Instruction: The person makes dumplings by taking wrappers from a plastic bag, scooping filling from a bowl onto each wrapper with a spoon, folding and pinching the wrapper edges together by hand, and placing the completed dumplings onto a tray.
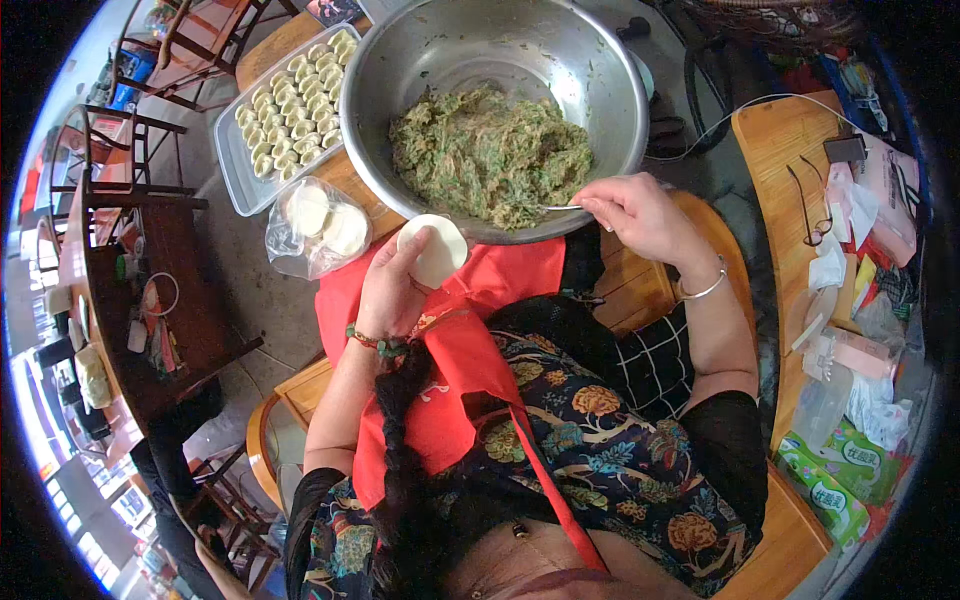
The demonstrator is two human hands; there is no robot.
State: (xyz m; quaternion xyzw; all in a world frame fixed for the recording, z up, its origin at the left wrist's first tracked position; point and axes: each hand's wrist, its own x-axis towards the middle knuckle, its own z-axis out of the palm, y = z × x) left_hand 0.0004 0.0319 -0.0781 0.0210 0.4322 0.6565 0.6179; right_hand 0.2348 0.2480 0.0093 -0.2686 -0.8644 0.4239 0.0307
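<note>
My left hand [394, 289] holds a round dough wrapper [433, 252], thumb on top, just below the rim of a large steel bowl [480, 30]. Inside the bowl lies a heap of green minced filling [487, 154]. My right hand [634, 217] grips the handle of a metal utensil [559, 208] at the bowl's lower right rim; its far end is in the filling, so its shape is hidden. More round wrappers [345, 229] lie in a clear plastic bag to the left of the bowl. Beyond them, a plastic tray [241, 187] bears rows of folded dumplings [289, 112].
A wooden table [375, 196] carries the bowl, tray and bag. Along the right, a wooden bench [757, 165] bears eyeglasses [806, 206], tissues, bags and green cartons [832, 487]. At left stand dark wooden chairs [135, 150]; part of another person [172, 487] shows at lower left.
</note>
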